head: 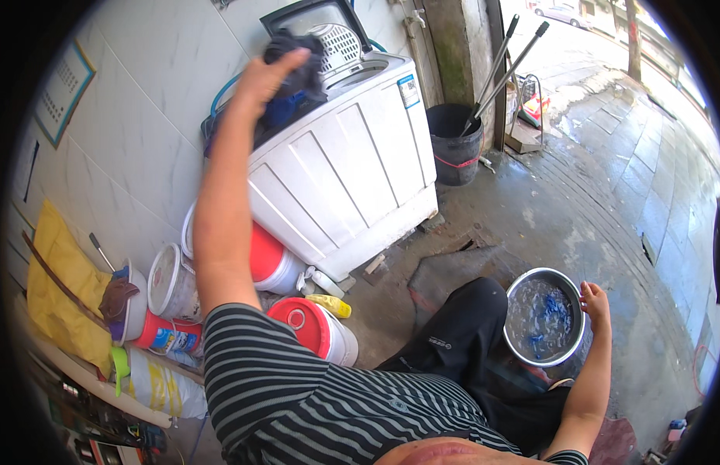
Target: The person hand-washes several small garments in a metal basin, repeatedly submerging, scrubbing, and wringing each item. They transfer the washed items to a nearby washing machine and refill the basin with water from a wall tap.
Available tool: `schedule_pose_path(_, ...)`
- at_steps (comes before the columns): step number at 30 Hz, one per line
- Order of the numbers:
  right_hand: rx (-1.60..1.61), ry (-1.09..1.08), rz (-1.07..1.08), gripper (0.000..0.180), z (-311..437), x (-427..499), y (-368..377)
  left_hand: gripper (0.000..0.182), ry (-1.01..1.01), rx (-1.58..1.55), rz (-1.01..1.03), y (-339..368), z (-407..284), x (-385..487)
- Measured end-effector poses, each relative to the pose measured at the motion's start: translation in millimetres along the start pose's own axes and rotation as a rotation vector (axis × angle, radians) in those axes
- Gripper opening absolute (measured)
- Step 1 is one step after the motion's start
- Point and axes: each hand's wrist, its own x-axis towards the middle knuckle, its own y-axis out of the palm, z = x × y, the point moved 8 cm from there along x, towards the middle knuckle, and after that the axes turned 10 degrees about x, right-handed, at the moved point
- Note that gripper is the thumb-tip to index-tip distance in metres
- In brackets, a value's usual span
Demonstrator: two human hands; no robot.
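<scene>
My left hand (272, 75) is raised over the washing machine (342, 174), holding a dark, bunched cloth (299, 58) blurred by movement. Below the cloth, blue fabric (284, 108) lies on the machine's top. The lid (336, 49) of the round opening stands up, and the inside is mostly hidden. At the lower right, the fingers of my right hand (595, 302) are at the right rim of a round metal basin (514, 343). Foamy grey water fills it, with blue fabric (556, 308) showing. The basin is beside my bent knee (482, 299).
Red-and-white buckets (299, 325), a lidded white bucket (165, 279) and bottles (328, 305) crowd the floor left of me. A black bucket (456, 157) with long-handled tools (508, 70) stands past the machine. Wet paving (633, 157) stretches away on the right.
</scene>
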Motion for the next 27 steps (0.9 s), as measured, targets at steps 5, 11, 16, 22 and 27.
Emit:
schedule_pose_path(5,-0.111,0.036,0.008,0.039,-9.2,-7.6,7.4,0.103,-0.402,0.362,-0.144,-128.1,147.5,68.9)
schedule_pose_path(11,-0.250,-0.004,0.038,0.034,-2.1,-17.5,25.0,0.104,-0.753,0.761,-0.282,-102.3,255.7,29.3)
schedule_pose_path(16,-0.387,-0.026,0.073,0.037,-23.6,1.4,25.2,0.090,-0.414,0.721,-0.745,-95.0,169.5,5.6)
schedule_pose_path(22,-0.964,-0.152,0.100,0.045,-115.8,47.4,18.8,0.077,0.331,0.173,-0.247,81.9,6.8,28.2)
schedule_pose_path(27,-0.966,0.273,0.071,0.037,-219.3,26.6,22.7,0.063,0.553,-0.011,0.285,330.2,-127.4,-98.2)
